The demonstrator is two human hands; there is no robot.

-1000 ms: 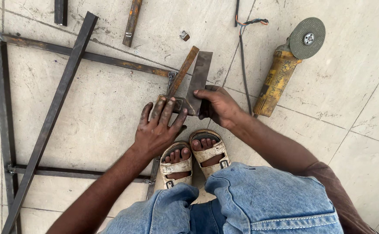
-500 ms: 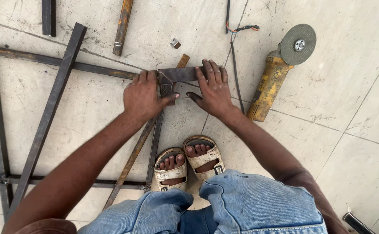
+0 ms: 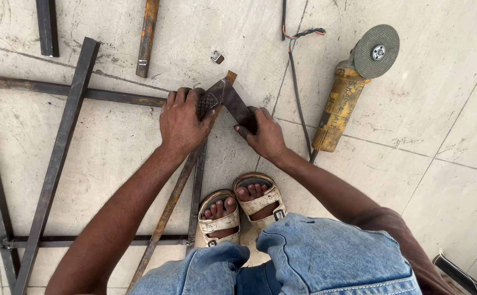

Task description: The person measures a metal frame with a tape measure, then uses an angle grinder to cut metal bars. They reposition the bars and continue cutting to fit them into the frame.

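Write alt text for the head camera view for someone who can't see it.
Both hands press a metal try square onto a steel bar frame on a tiled floor: left hand on the stock, right hand on the blade. A yellow angle grinder lies to the right.

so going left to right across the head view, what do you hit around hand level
dark steel frame bar → left hand → metal square tool → right hand → black cable → yellow angle grinder
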